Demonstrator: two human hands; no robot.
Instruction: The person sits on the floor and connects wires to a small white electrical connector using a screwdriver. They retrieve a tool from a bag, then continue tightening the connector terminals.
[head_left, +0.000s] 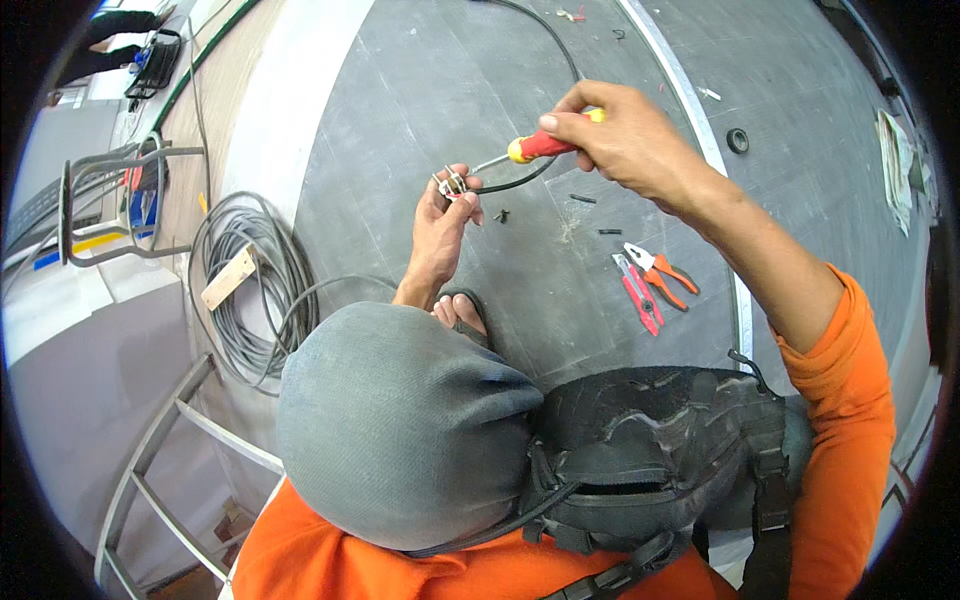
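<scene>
Between the fingers of my left hand (438, 235) sits a small electrical plug (452, 186) with its metal prongs and inner parts exposed. A black cable (518, 184) runs from it to the right and away along the floor. My right hand (625, 135) is closed round the red and yellow handle of a screwdriver (540, 146). The screwdriver's shaft points left and down, its tip at the plug; exactly where it touches is too small to tell. On the floor just right of my left hand lies a small dark piece (502, 215).
Pliers with orange handles (664, 272) and a red utility knife (640, 295) lie on the grey floor, right of my foot (462, 312). A black tape roll (737, 140) is beyond a white strip (690, 90). Coiled grey cable (240, 290) and a metal ladder (160, 440) are left.
</scene>
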